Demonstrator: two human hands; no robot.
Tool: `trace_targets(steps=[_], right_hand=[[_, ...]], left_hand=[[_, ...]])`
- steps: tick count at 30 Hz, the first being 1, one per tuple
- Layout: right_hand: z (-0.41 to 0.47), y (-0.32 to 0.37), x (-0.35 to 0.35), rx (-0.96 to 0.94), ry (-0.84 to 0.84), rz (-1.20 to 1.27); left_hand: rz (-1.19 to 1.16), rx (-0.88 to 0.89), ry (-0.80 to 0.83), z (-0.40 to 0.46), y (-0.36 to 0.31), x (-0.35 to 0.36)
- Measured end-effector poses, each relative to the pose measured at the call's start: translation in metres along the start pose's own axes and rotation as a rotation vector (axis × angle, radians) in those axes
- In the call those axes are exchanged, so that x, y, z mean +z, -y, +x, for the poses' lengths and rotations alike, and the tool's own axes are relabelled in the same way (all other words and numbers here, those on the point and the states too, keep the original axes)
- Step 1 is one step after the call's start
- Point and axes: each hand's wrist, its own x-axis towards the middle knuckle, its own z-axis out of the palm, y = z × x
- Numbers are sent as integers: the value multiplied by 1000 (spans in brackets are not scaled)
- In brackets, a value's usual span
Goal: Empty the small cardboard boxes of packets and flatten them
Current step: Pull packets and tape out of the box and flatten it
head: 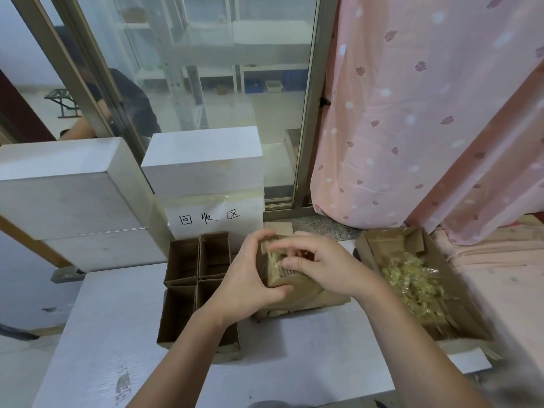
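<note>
A small brown cardboard box (275, 276) is held tilted above the white table, its open top facing me with clear yellowish packets showing inside. My left hand (250, 275) grips the box around its left side and bottom. My right hand (321, 265) reaches into the opening, its fingers curled on the packets. Under the box lies a pile of flattened cardboard (318, 301). To the right a shallow cardboard tray (379, 245) holds a heap of loose packets (412, 278).
Several open small boxes (197, 278) stand together on the left of the white table (123, 328). White foam blocks (70, 184) and a labelled white box (217, 214) stand behind. A glass window is at the back, with a pink curtain (426, 113) on the right.
</note>
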Motion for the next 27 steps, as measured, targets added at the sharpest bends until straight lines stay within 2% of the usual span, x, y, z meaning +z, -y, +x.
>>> trace_targets(steps=[4, 7, 9, 12, 13, 16, 20, 23, 25, 27], right_hand=[[4, 0, 11, 2, -163, -34], [6, -3, 14, 78, -310, 79], [4, 1, 12, 42, -223, 38], [5, 8, 12, -1, 34, -76], [6, 9, 12, 6, 41, -83], [7, 10, 12, 25, -55, -62], [6, 8, 24, -40, -228, -32], [5, 11, 29, -29, -246, -40], [5, 15, 26, 4, -273, 69], [8, 16, 25, 28, -388, 170]], left_hand=[[-3, -18, 10, 0, 1, -1], [-21, -35, -17, -2, 4, -5], [-21, -32, -14, -4, 3, -6], [11, -16, -17, -5, 2, -4], [11, -19, -23, -5, 2, -4], [-3, -25, -35, -6, 2, -6], [-38, -43, -92, -5, 2, -8], [-95, -77, -125, -4, 6, -12], [-116, -85, -124, -5, 8, -16], [-112, -84, -107, -6, 8, -18]])
